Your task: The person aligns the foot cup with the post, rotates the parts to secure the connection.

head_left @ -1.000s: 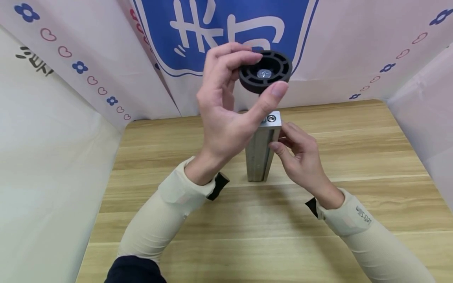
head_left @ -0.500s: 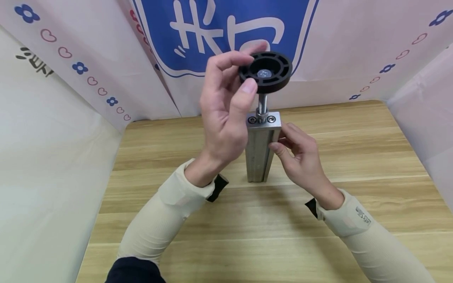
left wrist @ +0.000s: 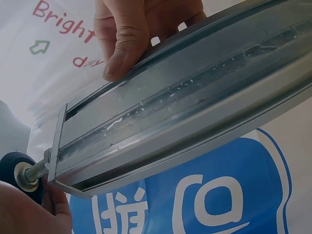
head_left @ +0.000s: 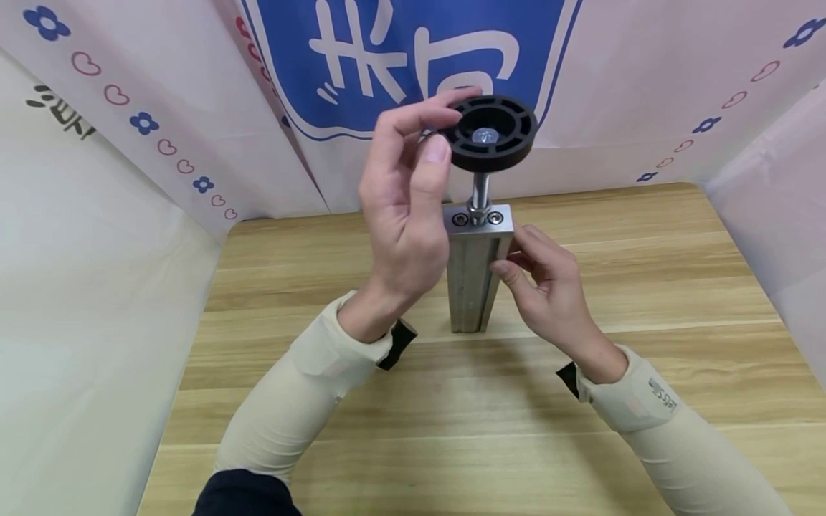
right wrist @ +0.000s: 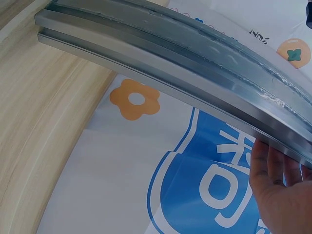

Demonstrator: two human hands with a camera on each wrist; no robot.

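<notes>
Sliding leftward along the rim since the first head view, the thumb of the left hand is now lying at the near left edge of the black disc, leaving the threaded stem and both bolts showing. Held above the end plate by that stem, the disc is facing upward, a bright screw gleaming in its hollow. Lower down, the stem is passing through a nut at the plate, which is capping a metal profile that is standing upright on the wood-grained surface. Fingers of the left hand are curling over the disc's left rim, loosely pinching it against the thumb. Meanwhile, the right hand is pinching the profile's right side near its top, its thumb resting on one face. Pale sleeves are covering the forearms, and behind everything a white backdrop is carrying a blue panel with white characters.
</notes>
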